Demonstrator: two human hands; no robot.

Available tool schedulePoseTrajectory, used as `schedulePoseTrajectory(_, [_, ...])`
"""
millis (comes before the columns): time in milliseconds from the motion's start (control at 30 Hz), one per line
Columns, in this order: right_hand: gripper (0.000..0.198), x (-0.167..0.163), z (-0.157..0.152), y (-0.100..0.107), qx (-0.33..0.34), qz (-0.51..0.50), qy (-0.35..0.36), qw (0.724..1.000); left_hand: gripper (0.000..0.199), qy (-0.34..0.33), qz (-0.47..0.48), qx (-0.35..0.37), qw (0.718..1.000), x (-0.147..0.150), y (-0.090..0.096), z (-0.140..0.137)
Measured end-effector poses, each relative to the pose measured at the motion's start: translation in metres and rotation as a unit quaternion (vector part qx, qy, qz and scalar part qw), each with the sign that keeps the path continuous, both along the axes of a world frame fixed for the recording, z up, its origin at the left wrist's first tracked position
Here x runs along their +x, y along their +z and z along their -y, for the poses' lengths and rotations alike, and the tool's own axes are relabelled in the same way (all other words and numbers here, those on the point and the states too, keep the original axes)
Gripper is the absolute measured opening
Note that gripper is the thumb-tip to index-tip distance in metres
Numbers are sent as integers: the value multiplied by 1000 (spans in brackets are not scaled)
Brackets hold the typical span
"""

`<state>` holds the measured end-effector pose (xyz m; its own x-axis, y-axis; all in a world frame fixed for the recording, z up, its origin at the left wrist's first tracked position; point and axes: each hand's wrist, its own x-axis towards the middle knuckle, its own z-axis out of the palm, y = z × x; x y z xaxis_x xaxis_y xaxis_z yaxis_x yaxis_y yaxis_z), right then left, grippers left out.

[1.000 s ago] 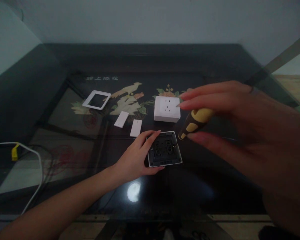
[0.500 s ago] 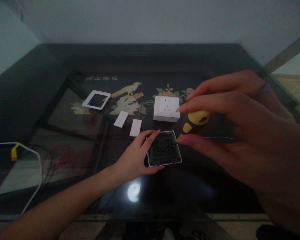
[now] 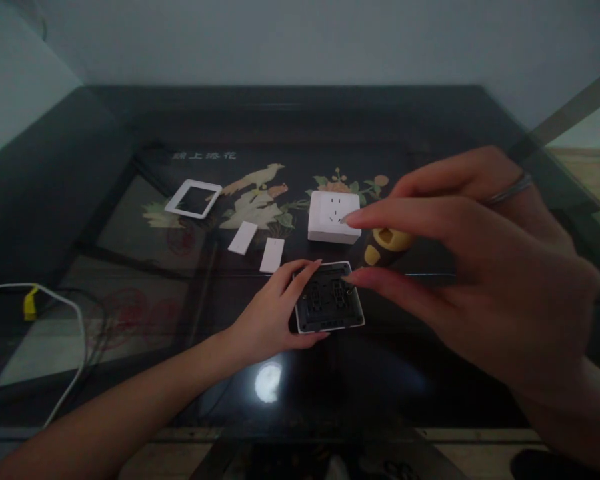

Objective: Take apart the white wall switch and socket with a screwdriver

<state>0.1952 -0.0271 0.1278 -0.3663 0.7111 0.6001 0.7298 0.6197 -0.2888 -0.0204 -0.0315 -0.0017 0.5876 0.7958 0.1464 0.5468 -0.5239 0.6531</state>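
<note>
My left hand (image 3: 267, 317) is closed around the left side of a square switch base (image 3: 330, 320), dark inside with a white rim. Its fingers lie over the top left corner and along the lower edge. In my right hand (image 3: 480, 267), between thumb and fingers, is a screwdriver (image 3: 373, 255) with a yellow and black handle. The handle leans over the right part of the switch base; its tip is mostly hidden by the thumb. Two white switch rockers (image 3: 272, 255) lie just beyond my left hand.
A white socket box (image 3: 334, 235) stands behind the switch base. A white square frame (image 3: 172, 204) lies at the far left on the dark glossy table (image 3: 405, 373). A white cable (image 3: 83, 327) with a yellow tag (image 3: 29, 305) runs along the left side.
My right hand has shifted and turned slightly, and the screwdriver handle has turned and tilted with it. The left hand and switch base have stayed nearly the same.
</note>
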Motion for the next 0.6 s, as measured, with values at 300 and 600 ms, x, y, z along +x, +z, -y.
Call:
schedulePoseTrajectory(300, [33, 7, 3, 8, -76, 18, 17, 997, 97, -4, 2, -13, 1000, 1, 2, -1])
schedulePoseTrajectory(600, [33, 8, -4, 3, -30, 25, 1, 999, 98, -6, 3, -13, 1000, 1, 1, 0])
